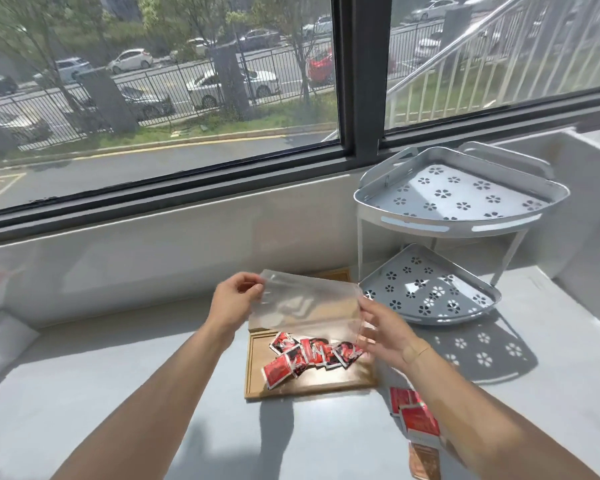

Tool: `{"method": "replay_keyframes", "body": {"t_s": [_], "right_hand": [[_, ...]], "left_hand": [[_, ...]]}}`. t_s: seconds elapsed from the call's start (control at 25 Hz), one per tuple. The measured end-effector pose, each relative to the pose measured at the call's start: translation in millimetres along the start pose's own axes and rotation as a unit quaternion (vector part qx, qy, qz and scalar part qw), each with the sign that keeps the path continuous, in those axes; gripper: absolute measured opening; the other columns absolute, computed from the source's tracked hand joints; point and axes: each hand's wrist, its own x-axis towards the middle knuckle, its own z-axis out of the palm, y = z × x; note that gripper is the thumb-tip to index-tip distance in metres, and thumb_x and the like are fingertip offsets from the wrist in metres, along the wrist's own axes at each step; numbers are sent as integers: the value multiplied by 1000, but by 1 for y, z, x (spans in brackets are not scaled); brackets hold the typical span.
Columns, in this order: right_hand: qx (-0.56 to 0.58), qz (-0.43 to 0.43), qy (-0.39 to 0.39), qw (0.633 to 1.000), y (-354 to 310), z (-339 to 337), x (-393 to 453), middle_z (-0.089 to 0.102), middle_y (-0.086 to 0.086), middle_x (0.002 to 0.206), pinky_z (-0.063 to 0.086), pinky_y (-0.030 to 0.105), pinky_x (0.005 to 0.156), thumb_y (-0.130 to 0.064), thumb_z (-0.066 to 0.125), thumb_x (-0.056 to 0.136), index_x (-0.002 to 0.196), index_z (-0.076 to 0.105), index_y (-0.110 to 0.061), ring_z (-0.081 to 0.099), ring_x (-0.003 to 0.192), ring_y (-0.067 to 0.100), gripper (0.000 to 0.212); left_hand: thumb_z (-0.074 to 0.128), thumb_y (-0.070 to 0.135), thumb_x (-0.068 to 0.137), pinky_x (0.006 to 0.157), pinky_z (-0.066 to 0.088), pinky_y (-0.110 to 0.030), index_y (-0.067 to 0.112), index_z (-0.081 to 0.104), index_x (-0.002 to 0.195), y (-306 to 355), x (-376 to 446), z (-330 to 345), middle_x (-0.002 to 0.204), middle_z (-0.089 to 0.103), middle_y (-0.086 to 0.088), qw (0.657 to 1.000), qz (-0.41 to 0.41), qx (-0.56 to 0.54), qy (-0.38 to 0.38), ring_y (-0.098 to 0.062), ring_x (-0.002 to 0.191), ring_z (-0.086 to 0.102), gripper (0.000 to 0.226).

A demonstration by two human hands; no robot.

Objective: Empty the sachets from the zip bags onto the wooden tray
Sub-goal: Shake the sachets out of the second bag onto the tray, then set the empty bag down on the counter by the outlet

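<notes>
A clear zip bag (305, 306) is held upside down above the wooden tray (326, 382). My left hand (234, 301) pinches the bag's upper left corner. My right hand (383, 332) grips its right edge low down, fingers spread. Several red sachets (309, 356) lie in a loose heap on the tray right under the bag's mouth. The bag looks empty. Under my right forearm, another zip bag holding red sachets (418, 417) lies on the grey counter to the right of the tray.
A grey two-tier corner rack (458, 209) with flower cut-outs stands at the back right, its lower shelf (430, 292) close to the tray's far corner. A white folded thing (0, 344) lies at the far left. A window wall runs behind the counter.
</notes>
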Motion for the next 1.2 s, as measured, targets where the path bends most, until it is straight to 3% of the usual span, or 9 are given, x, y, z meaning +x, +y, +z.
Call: {"method": "replay_keyframes", "body": {"t_s": [0.08, 0.16, 0.24, 0.4, 0.52, 0.72, 0.8, 0.96, 1.2], "right_hand": [[-16, -14, 8, 1000, 10, -25, -26, 66, 5, 108, 50, 47, 93, -31, 69, 86, 107, 67, -14, 62, 101, 27, 27], [-29, -40, 51, 997, 21, -50, -53, 68, 7, 98, 53, 39, 78, -32, 75, 77, 109, 66, -7, 64, 87, 25, 42], [-29, -62, 108, 992, 30, -73, -79, 63, 13, 87, 48, 33, 62, -23, 79, 76, 107, 64, -2, 57, 76, 25, 41], [7, -82, 216, 973, 49, -129, -130, 64, 15, 82, 50, 34, 62, 1, 74, 78, 107, 60, -10, 59, 65, 25, 34], [15, -100, 282, 954, 62, -168, -177, 68, 14, 86, 54, 33, 65, 5, 70, 80, 107, 63, -11, 64, 65, 26, 31], [13, -61, 412, 909, 96, -226, -249, 68, 7, 78, 49, 27, 62, -3, 71, 80, 93, 69, -8, 64, 66, 23, 14], [6, -35, 448, 893, 115, -242, -269, 70, 5, 75, 44, 25, 58, -10, 69, 85, 88, 70, -10, 62, 63, 18, 3], [-9, 11, 503, 864, 147, -268, -292, 70, 2, 72, 38, 23, 53, -16, 66, 89, 80, 68, -12, 63, 60, 15, 10], [-79, 61, 546, 832, 169, -296, -302, 73, 1, 69, 48, 27, 57, -23, 66, 88, 69, 71, -12, 61, 57, 15, 22]], "left_hand": [[60, 0, 93, 55, 39, -26, 14, 69, 85, -9, -21, 17, 78, 65, -5, 999, -13, -12, -28, -16, 69, 55, 18], [60, 0, 93, 58, 40, -27, 13, 69, 86, -18, -40, 38, 80, 66, -5, 998, -30, -21, -56, -17, 69, 57, 17], [60, -2, 92, 55, 39, -26, 12, 68, 84, -27, -55, 63, 80, 65, -6, 995, -45, -27, -89, -18, 68, 57, 18], [64, 2, 91, 52, 40, -25, 11, 67, 92, -42, -81, 126, 83, 67, -11, 982, -65, -5, -179, -19, 66, 57, 9], [65, 6, 90, 56, 43, -27, 10, 64, 101, -40, -102, 179, 88, 67, -11, 961, -87, 13, -263, -21, 70, 59, 12], [64, 2, 89, 42, 41, -20, 6, 66, 102, -39, -145, 265, 77, 66, -9, 920, -62, 79, -378, -15, 54, 58, 13], [61, -1, 87, 43, 36, -18, 7, 68, 95, -42, -157, 298, 72, 65, -6, 905, -27, 124, -405, -15, 54, 54, 13], [66, 8, 76, 53, 41, -23, 21, 66, 75, -42, -183, 350, 68, 67, -4, 877, 38, 174, -446, -18, 56, 54, 13], [65, 24, 86, 61, 46, -26, 25, 62, 103, -48, -199, 402, 88, 69, -2, 840, 92, 241, -477, -20, 74, 62, 17]]}}
